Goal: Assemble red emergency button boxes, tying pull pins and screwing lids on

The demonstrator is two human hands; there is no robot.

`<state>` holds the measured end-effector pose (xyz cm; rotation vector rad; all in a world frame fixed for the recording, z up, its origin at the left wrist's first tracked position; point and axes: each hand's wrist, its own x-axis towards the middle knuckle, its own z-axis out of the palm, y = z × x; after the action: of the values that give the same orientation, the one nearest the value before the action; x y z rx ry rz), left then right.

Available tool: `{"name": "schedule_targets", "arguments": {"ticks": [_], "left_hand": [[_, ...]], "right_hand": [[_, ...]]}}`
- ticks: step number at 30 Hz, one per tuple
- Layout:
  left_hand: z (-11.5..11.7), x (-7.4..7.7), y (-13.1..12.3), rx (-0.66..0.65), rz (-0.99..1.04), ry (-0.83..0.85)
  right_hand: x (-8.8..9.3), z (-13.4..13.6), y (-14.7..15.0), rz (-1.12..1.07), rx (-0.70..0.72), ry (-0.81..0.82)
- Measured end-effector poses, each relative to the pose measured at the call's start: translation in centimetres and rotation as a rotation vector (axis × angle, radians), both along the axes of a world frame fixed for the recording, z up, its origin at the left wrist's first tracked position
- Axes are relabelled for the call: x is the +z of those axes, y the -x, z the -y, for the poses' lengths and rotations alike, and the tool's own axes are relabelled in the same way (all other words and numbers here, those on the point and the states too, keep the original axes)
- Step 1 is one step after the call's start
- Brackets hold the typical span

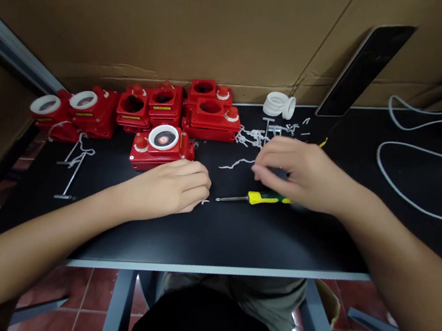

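My left hand (174, 187) rests on the black table (236, 233), fingers curled into a loose fist, just in front of a red box with a white ring (161, 148). A tiny white bit lies at its fingertips. My right hand (300, 174) hovers palm down over the handle of a yellow-green screwdriver (255, 198), fingers bent and slightly blurred. Whether it grips anything is unclear. White plastic strands (252, 137) lie beyond it.
Several red boxes (212, 112) stand at the back left, two with white rings (84, 100). White rings (279, 104), small metal pins (71, 177), a leaning phone (361, 70) and white cables (412, 154) are on the table. Cardboard walls the back.
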<state>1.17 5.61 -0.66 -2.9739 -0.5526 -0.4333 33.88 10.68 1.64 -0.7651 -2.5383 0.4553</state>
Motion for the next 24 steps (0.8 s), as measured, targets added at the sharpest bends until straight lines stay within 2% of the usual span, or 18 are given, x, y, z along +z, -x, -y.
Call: {"name": "schedule_targets", "arguments": {"ticks": [4,7,10,13,17,24], "left_hand": [[0.2,-0.2,0.0,0.054,0.052,-0.018],[0.3,-0.3,0.2,0.091,0.089,-0.035],[0.4,-0.1,0.3,0.118,0.127,-0.07],[0.5,0.3,0.3,0.139,0.14,-0.13],[0.9,0.5,0.1,0.168,0.108,-0.146],[1.2,0.3,0.0,0.156,0.146,-0.143]], "right_hand": [[1.6,-2.0,-2.5,-0.207,-0.361,-0.106],[2.1,-3.8,-4.7,-0.318,-0.6,-0.181],[1.8,-5.0,-6.1,-0.31,-0.715,-0.11],[0.8,-5.6,-6.4,-0.118,-0.679,-0.039],[-1.1,-6.0,-5.9,0.131,-0.472,-0.017],[-3.1,-6.3,-5.0,0.169,-0.278,-0.023]]}}
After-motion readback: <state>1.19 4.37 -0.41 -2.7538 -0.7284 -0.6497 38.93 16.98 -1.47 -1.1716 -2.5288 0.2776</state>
